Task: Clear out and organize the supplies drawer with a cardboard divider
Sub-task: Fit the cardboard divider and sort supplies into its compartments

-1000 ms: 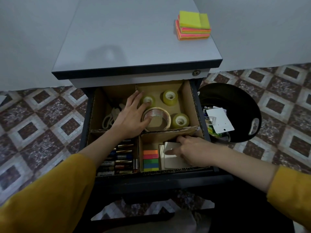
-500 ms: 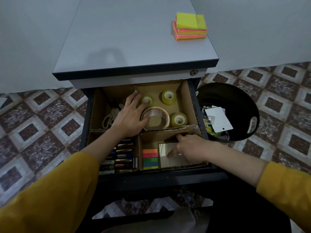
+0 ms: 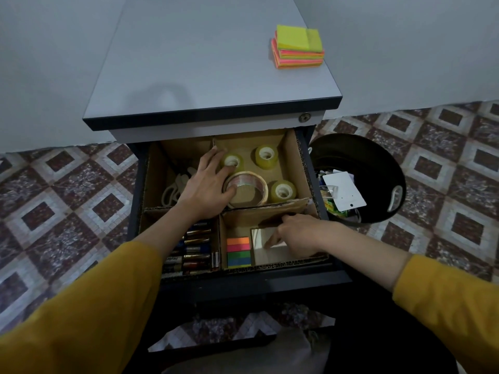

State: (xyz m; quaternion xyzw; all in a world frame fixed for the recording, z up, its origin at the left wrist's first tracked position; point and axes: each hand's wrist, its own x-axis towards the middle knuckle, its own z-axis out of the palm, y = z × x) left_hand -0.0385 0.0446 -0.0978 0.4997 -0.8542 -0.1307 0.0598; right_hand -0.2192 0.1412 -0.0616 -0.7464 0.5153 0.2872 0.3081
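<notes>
The open drawer [image 3: 334, 268] holds a cardboard divider [image 3: 256, 213] forming several compartments. My left hand [image 3: 205, 187] lies flat over the back middle wall, its thumb touching a large tape roll [image 3: 247, 188]; three small yellow tape rolls [image 3: 266, 156] lie around it. My right hand [image 3: 299, 236] is in the front right compartment, its index finger pressing on a white pad [image 3: 260, 238] that lies flat beside a strip of coloured sticky flags [image 3: 238, 251]. Batteries [image 3: 195, 252] fill the front left compartment. Pale scissors [image 3: 172, 190] lie at the back left, partly hidden by my left hand.
A stack of neon sticky notes [image 3: 298, 47] sits on the grey cabinet top [image 3: 202, 63]. A black bin [image 3: 378, 163] with paper scraps stands on the tiled floor right of the drawer. The divider's cross wall [image 3: 294, 205] looks bent near my right hand.
My right hand has laid the white pad from upright to flat in the front right compartment and stays on it. My left hand has not moved.
</notes>
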